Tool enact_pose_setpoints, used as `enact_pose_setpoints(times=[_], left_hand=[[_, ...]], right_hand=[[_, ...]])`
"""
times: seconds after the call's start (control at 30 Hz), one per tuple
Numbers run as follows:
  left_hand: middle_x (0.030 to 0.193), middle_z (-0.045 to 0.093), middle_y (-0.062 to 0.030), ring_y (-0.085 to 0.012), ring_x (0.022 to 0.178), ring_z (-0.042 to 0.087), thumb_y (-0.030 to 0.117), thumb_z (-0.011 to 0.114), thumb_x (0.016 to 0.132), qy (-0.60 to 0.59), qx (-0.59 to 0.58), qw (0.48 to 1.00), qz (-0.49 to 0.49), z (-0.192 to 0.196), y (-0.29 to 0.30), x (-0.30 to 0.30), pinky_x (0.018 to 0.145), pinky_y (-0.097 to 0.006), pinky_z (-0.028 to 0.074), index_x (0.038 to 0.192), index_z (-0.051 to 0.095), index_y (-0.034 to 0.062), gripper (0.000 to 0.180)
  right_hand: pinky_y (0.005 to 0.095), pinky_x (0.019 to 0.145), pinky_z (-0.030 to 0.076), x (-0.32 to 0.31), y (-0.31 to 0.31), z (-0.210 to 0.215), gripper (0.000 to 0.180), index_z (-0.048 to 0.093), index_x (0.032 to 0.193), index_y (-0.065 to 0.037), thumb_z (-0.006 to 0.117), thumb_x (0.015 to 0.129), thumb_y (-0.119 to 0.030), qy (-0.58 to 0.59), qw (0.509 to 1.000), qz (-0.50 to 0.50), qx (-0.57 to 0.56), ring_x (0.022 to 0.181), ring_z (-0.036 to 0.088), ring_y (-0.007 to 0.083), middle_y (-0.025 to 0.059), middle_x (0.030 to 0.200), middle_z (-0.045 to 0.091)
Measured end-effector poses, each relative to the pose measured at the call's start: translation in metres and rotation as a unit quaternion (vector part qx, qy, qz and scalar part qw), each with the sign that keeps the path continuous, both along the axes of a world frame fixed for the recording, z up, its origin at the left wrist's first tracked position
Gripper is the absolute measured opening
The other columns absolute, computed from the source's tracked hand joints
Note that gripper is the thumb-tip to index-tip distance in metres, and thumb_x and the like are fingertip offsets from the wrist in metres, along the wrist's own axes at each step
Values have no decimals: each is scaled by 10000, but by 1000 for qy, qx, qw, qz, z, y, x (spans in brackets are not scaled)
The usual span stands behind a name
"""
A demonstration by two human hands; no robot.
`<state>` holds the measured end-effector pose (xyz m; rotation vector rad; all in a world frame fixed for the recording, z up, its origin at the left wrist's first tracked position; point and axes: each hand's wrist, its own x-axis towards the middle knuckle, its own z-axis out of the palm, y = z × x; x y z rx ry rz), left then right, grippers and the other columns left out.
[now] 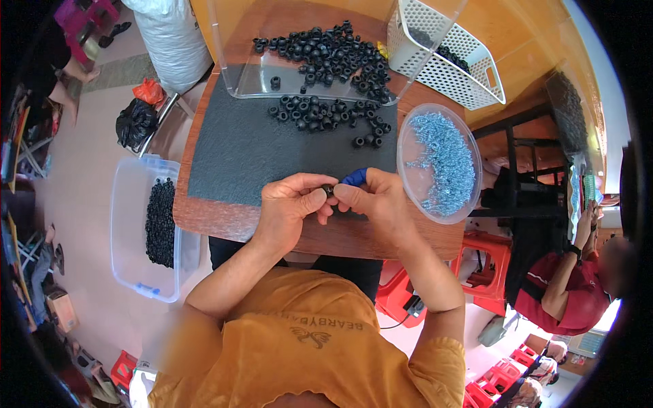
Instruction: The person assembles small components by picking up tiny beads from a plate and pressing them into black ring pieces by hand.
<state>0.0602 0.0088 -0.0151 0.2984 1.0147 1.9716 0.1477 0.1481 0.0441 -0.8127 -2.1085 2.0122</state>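
Note:
Near the table's front edge, my left hand [289, 204] pinches a small black round part [328, 190] between thumb and fingers. My right hand [378, 204] meets it from the right, thumb and index finger closed against the part; anything between them is too small to make out. A blue wrap [354, 178] covers that index finger. Beyond the hands, loose black round parts with holes [313, 115] lie on a dark mat [228, 146]. Beside my right hand stands a round clear tub [406, 178] of tiny shiny pale-blue pieces [445, 163].
A clear bin [235, 94] at the table's far side holds many more black parts. Behind the tub is a white perforated basket [469, 95]. A clear box [129, 251] stands low on the left. Red stools [486, 268] and a person in red [568, 292] are right.

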Motion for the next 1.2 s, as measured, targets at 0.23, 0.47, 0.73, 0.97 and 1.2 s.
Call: enact_pose_setpoints(times=[0.23,0.47,0.73,0.97,1.2], left_hand=[[866,660,-139,-172,680,616,87,640,849,-6,-18,1000,-12,-1,1,-1,579,-264,503,1067,613,-55,262],[840,657,-121,-139,651,602,53,604,872,-44,-14,999,-23,-1,-3,-8,570,-248,500,1046,631,-38,199],[837,655,-127,-144,655,611,66,600,880,-62,-11,998,-19,1,1,-10,569,-252,497,1051,621,-45,205],[855,653,-141,-170,660,610,89,584,894,-42,-13,999,-16,-1,1,-10,569,-278,490,1074,603,-58,232],[878,646,-126,-162,684,615,119,579,905,-61,4,998,1,-4,1,-11,592,-279,496,1083,578,-39,238]], right_hand=[[251,547,444,1,-4,-7,184,647,775,27,701,801,-147,4,1000,-3,27,620,556,86,71,688,645],[391,578,429,-15,27,-8,193,570,721,19,726,722,-96,61,906,-49,416,652,551,292,165,676,546],[434,670,440,-67,64,-41,203,559,685,0,731,666,-105,47,762,-10,646,787,532,340,160,761,577],[439,684,434,-69,67,-52,133,547,699,-6,675,673,-34,39,746,6,665,781,525,340,158,773,566],[325,640,469,-32,18,-8,186,585,842,0,693,692,22,118,938,-38,324,718,572,236,124,779,558]])
